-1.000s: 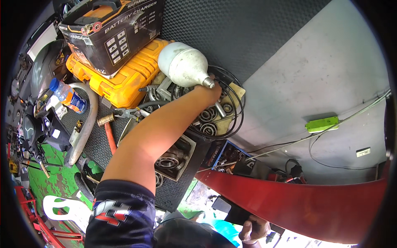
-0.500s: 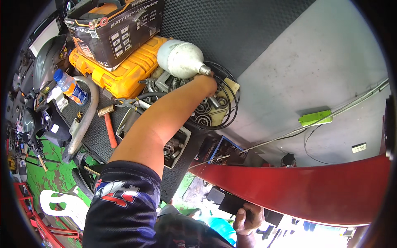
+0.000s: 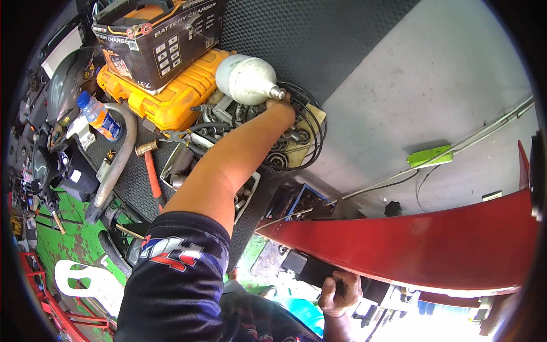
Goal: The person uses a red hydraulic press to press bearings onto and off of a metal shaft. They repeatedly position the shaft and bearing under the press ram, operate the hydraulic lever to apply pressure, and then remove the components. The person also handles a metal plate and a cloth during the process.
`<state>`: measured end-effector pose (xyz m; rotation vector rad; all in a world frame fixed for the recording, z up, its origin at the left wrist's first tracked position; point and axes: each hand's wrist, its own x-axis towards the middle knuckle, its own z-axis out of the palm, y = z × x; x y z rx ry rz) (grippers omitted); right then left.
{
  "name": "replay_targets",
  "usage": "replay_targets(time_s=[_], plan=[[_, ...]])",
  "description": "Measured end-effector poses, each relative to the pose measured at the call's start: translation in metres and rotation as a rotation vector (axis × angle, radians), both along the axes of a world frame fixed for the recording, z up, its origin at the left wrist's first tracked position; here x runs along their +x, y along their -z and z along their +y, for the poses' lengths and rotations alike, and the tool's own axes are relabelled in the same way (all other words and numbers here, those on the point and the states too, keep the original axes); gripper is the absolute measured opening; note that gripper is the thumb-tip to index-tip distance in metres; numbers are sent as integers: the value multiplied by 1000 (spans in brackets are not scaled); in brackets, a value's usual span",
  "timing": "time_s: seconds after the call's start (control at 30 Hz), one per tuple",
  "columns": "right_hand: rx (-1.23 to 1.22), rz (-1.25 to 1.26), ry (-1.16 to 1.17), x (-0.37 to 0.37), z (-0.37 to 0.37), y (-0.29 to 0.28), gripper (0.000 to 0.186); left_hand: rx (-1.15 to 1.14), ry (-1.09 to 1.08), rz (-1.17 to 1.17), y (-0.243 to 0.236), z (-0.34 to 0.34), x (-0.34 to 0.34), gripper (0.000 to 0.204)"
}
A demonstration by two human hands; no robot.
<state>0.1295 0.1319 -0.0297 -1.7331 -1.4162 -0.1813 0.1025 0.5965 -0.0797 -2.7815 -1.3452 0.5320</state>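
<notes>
My left arm reaches across the bench, and my left hand (image 3: pixel 280 108) is in among parts at the far side, just below the screw base of a large white light bulb (image 3: pixel 248 78). Its fingers are mostly hidden, so a grip cannot be made out. Black cable (image 3: pixel 323 128) loops around the hand, beside metal rings and bearings (image 3: pixel 277 159) on a pale, dirty tray (image 3: pixel 297 161). Lower right, my right hand (image 3: pixel 341 292) is curled beside a black flat part (image 3: pixel 312 269) under the edge of a red panel (image 3: pixel 399 245). Whatever its fingers hold is hidden.
A battery charger box (image 3: pixel 156 48) stands on a yellow hard case (image 3: pixel 171 108). Near my forearm lie a hammer (image 3: pixel 152 171), pliers (image 3: pixel 175 135), a curved pipe (image 3: pixel 128 148) and an orange-drink bottle (image 3: pixel 101 118). A white plastic chair (image 3: pixel 85 273) stands on the green floor.
The view has shifted a little, and the red panel appears slightly higher. My left hand stays by the bulb's base, its wrist slightly further left. My right hand keeps its curled shape.
</notes>
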Motion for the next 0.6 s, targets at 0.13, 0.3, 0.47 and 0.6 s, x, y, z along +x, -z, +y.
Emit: replay_targets(time_s=[0.13,0.3,0.47,0.6], plan=[[6,13,-19,0,0,1,23,33,-20,-48,8,1,-7,60],[12,38,-12,2,-1,4,23,7,22,-11,4,-2,-10,59],[22,39,-13,1,2,2,23,221,77,-51,32,6,-13,46],[6,20,-16,2,-1,3,23,217,88,-44,36,2,-15,41]])
